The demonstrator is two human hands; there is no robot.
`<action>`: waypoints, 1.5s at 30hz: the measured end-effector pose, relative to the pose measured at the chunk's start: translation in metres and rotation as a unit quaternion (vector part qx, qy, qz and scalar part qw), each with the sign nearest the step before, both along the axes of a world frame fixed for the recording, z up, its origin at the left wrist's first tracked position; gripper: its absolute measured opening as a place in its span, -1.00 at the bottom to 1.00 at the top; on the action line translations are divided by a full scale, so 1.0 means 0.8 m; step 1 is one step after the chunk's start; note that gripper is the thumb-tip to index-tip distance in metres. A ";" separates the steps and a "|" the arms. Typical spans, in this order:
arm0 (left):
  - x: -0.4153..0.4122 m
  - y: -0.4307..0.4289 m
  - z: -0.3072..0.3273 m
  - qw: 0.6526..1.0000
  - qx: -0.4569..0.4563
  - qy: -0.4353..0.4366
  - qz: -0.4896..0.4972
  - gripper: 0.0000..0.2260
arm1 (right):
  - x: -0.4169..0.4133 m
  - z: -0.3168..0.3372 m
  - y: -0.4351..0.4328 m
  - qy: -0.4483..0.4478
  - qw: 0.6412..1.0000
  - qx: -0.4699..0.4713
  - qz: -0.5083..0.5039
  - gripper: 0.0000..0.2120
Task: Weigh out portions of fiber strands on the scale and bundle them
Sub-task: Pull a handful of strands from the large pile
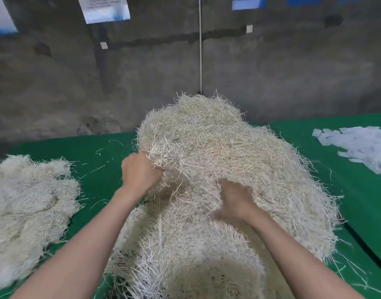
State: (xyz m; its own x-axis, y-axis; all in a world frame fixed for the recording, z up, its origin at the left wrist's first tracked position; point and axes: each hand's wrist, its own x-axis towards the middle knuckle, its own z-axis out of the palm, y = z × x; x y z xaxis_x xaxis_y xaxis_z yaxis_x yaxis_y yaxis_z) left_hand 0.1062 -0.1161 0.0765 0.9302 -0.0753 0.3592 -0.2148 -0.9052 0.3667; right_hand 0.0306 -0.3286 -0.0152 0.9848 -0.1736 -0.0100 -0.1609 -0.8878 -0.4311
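Green desk point(103, 160) below a concrete wall point(271, 72): left hand point(140, 171) clenches an edge tuft of the fiber heap point(228, 147) mid-desk, seemingly light, springy and tangle-prone, while right hand point(237, 199) presses on top, grip too blurred to tell.

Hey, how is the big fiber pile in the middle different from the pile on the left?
The middle pile is heaped high; the left pile lies lower and flatter. The left hand grips the middle pile and the right hand is in it; nothing touches the left pile. Both are loose pale strands on the green table.
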 end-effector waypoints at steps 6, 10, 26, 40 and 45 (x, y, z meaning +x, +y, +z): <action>-0.019 -0.019 0.005 0.894 -0.343 0.265 -0.112 -0.81 | 0.015 0.070 0.056 -0.101 0.925 0.354 0.092 0.03; -0.042 -0.020 0.018 0.627 -0.628 0.412 -0.207 -0.88 | 0.013 0.010 0.089 0.045 0.934 0.334 0.118 -0.77; -0.001 -0.020 -0.025 0.917 -0.362 0.166 -0.028 -0.89 | 0.003 -0.006 0.002 0.110 0.986 -0.023 0.123 -0.26; -0.011 -0.016 0.003 0.710 -0.613 0.329 -0.110 -0.86 | 0.010 0.059 0.033 -0.029 0.980 0.111 0.162 -0.25; -0.009 -0.006 0.020 0.547 -0.761 0.326 -0.122 -0.84 | 0.016 -0.017 0.053 -0.011 0.993 0.059 0.104 -0.70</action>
